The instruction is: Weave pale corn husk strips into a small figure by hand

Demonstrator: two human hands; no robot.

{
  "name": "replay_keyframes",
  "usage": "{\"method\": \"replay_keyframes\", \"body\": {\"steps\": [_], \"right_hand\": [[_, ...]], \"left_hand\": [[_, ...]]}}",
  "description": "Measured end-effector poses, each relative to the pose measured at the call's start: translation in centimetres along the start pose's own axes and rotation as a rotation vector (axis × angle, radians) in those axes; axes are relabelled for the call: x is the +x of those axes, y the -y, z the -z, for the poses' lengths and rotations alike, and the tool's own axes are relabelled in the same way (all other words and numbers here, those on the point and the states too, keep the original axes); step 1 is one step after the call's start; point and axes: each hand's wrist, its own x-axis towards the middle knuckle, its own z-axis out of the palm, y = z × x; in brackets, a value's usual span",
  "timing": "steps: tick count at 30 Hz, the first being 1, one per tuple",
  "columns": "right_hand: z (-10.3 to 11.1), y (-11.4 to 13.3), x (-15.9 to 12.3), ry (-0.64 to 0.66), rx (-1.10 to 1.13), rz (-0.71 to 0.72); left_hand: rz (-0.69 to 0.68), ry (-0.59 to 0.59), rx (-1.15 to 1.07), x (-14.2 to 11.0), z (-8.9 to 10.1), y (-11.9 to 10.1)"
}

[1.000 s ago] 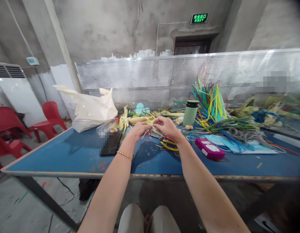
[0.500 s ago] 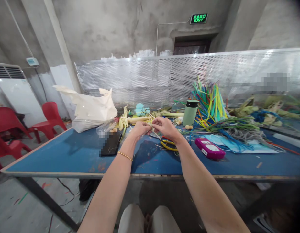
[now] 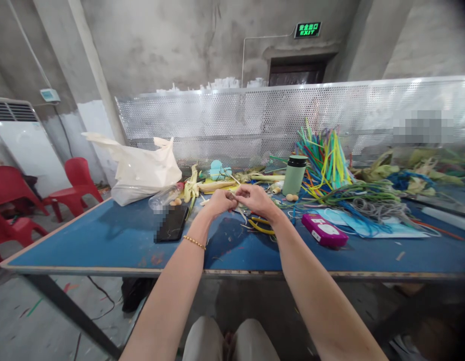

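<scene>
My left hand (image 3: 221,201) and my right hand (image 3: 254,198) meet over the middle of the blue table (image 3: 119,250), both with fingers pinched. Fingertips touch or nearly touch around a small pale husk strip, mostly hidden by the fingers. Thin pale strands (image 3: 243,214) show just below the hands. Behind them lie corn husks (image 3: 217,186) and a light blue round-lobed object (image 3: 217,170). Close to my right wrist is a loop of yellow strips (image 3: 261,226).
Left of my hands are a dark phone (image 3: 172,223), a clear bottle (image 3: 162,198) and a white plastic bag (image 3: 145,170). On the right stand a green flask (image 3: 294,175), a purple box (image 3: 324,230) and a bundle of coloured strips (image 3: 330,158). A perforated metal panel (image 3: 217,125) backs the table.
Both hands stay over the same spot, fingers drawn closer together. The pale piece visible between them before is now mostly covered.
</scene>
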Motion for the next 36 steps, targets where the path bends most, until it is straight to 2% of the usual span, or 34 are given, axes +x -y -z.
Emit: {"method": "replay_keyframes", "body": {"steps": [4,8,11,16,21,24,28,32,34,36], "right_hand": [[0.0,-0.1,0.1,-0.051,-0.013,0.033],[-0.3,-0.4,0.1,-0.040,0.059,0.010],[-0.5,-0.6,0.2,-0.031,0.142,-0.019],[-0.6,-0.6,0.3,-0.051,0.323,-0.058],[-0.5,0.0,0.1,-0.158,0.466,-0.102],[-0.4,0.1,0.1,-0.197,0.470,-0.116],[-0.2,-0.4,0.3,-0.252,0.426,-0.141],[0.1,-1.0,0.4,-0.376,0.349,-0.228],[0.3,-0.8,0.3,-0.303,0.379,-0.295],[0.3,-0.3,0.1,-0.177,0.432,-0.344]], "left_hand": [[0.014,-0.013,0.027,-0.1,0.0,-0.1],[0.002,-0.007,0.026,0.1,-0.1,0.1],[-0.026,0.039,-0.014,0.2,-0.2,0.3],[-0.044,0.127,0.065,-0.1,-0.1,0.3],[-0.038,0.189,0.089,-0.5,-0.1,0.1],[-0.021,0.208,0.044,-0.6,-0.1,0.0],[0.019,0.164,-0.144,-0.6,-0.1,-0.4],[0.038,0.008,-0.401,0.1,0.2,-0.5],[0.041,-0.033,-0.444,0.4,0.2,-0.4],[0.026,-0.026,-0.454,0.5,0.3,-0.3]]}}
